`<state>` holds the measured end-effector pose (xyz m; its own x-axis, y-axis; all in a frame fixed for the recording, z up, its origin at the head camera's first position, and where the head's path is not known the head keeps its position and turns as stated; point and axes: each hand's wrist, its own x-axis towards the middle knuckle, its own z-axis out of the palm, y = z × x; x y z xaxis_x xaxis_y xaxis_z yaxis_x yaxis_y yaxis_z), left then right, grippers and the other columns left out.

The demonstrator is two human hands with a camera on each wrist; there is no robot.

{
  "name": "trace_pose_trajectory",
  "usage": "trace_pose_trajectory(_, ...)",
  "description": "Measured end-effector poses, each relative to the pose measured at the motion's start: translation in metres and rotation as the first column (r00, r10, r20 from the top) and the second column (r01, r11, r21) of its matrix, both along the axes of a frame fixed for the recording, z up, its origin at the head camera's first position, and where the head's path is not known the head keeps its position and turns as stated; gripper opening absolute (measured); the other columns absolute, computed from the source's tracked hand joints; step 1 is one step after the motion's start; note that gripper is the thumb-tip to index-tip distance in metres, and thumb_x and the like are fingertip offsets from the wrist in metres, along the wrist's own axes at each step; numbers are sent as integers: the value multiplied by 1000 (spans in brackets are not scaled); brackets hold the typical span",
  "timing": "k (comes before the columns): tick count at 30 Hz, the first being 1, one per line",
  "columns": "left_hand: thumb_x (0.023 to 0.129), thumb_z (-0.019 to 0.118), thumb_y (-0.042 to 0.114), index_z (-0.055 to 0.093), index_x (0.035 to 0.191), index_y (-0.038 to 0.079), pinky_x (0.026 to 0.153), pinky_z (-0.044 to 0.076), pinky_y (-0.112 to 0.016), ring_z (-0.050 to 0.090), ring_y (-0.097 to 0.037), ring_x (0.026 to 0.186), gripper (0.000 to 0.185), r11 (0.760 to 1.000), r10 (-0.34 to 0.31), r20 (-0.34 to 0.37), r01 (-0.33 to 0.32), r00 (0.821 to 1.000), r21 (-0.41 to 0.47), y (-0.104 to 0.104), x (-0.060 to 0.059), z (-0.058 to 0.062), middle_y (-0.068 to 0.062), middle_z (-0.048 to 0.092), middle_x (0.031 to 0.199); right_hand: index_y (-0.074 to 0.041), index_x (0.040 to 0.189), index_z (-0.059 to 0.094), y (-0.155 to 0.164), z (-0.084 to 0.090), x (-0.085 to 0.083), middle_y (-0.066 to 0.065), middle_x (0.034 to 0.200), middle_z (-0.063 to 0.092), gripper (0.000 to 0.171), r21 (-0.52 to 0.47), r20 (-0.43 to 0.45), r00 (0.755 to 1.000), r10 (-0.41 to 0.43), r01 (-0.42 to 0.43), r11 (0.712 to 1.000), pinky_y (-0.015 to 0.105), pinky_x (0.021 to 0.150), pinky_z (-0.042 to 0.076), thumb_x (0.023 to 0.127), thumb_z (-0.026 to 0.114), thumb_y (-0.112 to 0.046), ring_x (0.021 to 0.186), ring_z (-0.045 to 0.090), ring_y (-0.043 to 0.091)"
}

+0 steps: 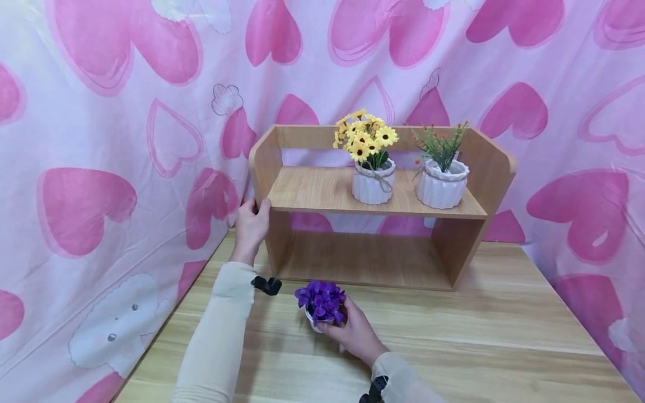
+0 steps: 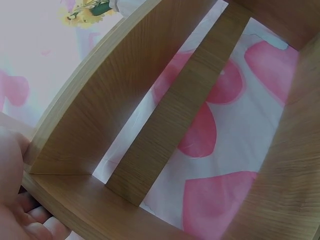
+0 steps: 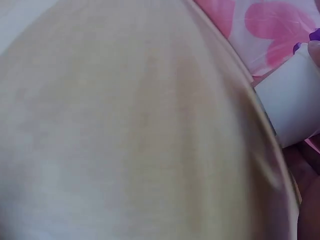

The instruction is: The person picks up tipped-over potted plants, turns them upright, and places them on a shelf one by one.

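Note:
My left hand (image 1: 252,226) grips the left side panel of a two-tier wooden shelf (image 1: 370,252). In the left wrist view the fingers (image 2: 37,222) curl behind that panel's edge. In front of the shelf, my right hand (image 1: 356,331) holds a small potted plant with purple flowers (image 1: 322,302). Its smooth white pot (image 3: 292,97) shows at the right side of the right wrist view, tilted, with part of the hand around it. On the upper tier stand a white pot of yellow flowers (image 1: 373,182) and a white pot with red-tipped greenery (image 1: 442,183).
The shelf stands on a light wooden table (image 1: 484,330). A pink heart-patterned cloth (image 1: 126,140) hangs behind and along both sides. Black wrist cameras (image 1: 267,285) are strapped to both sleeves.

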<state>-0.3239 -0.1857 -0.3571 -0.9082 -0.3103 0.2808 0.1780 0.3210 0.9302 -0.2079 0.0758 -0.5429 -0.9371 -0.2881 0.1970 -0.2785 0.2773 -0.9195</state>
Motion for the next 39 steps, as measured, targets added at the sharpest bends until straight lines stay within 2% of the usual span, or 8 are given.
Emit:
trace_pose_trajectory(6, 108, 55, 34, 63, 149, 4, 122, 47, -50, 61, -34, 138, 52, 1000, -4, -6, 4, 1000, 8, -1, 0, 0, -22, 62, 153, -12, 153, 53, 4, 25, -7, 19, 147, 67, 76, -11, 13, 1000, -27, 27, 1000, 63, 121, 43, 89, 90, -31, 139, 62, 41)
trace_pose_trajectory(10, 108, 55, 34, 61, 151, 4, 123, 47, -50, 60, -34, 139, 53, 1000, -16, -5, 16, 1000, 19, -1, 0, 1, -22, 61, 154, -18, 154, 53, 7, 52, -12, 13, 151, 65, 76, -41, 35, 999, -31, 33, 999, 63, 125, 39, 90, 90, -31, 143, 59, 38)
trace_pose_trajectory(13, 107, 56, 34, 62, 150, 4, 122, 47, -50, 61, -34, 138, 53, 1000, -18, -13, 18, 1000, 23, -2, 0, 2, -22, 61, 154, -21, 153, 55, 9, 76, -16, 8, 152, 65, 73, -63, 22, 999, -23, 24, 998, 60, 124, 42, 90, 90, -30, 142, 60, 34)
trace_pose_trajectory(17, 107, 56, 34, 63, 149, 4, 122, 48, -49, 62, -34, 136, 52, 1000, -19, -32, 20, 999, 18, -3, 1, 1, -22, 63, 152, -20, 151, 56, 8, 104, -20, 7, 150, 66, 69, -64, -29, 999, -20, 18, 998, 53, 119, 50, 91, 89, -28, 139, 64, 32)
trace_pose_trajectory(21, 107, 56, 34, 65, 146, 5, 120, 49, -49, 63, -33, 133, 50, 1000, -11, -39, 11, 999, -1, -3, 0, 0, -21, 65, 150, -16, 150, 57, 6, 124, -23, 8, 147, 68, 68, -10, -114, 993, -24, 23, 1000, 47, 114, 55, 91, 89, -26, 135, 67, 29)
trace_pose_trajectory(28, 107, 56, 32, 64, 148, 5, 121, 48, -46, 62, -30, 137, 50, 1000, -5, -63, 4, 998, -9, -2, -1, -2, -21, 65, 149, -12, 146, 60, 1, 158, -29, 8, 140, 72, 63, 84, -291, 957, -22, 49, 995, 51, 111, 57, 91, 89, -27, 129, 69, 27)
trace_pose_trajectory(35, 107, 55, 33, 66, 147, 6, 121, 48, -46, 61, -30, 138, 49, 1000, -5, -67, 3, 998, -26, -3, -1, -2, -21, 65, 150, -14, 149, 59, -4, 193, -40, 8, 145, 69, 65, 83, -316, 948, -27, 56, 995, 50, 117, 52, 93, 87, -32, 135, 66, 27)
trace_pose_trajectory(39, 108, 55, 34, 67, 145, 6, 120, 49, -48, 62, -30, 135, 48, 999, -6, -61, 4, 998, -32, -3, 0, -2, -20, 65, 149, -11, 150, 57, -5, 211, -50, 13, 150, 66, 67, 22, -295, 955, -32, 41, 999, 48, 113, 56, 94, 87, -30, 136, 66, 31)
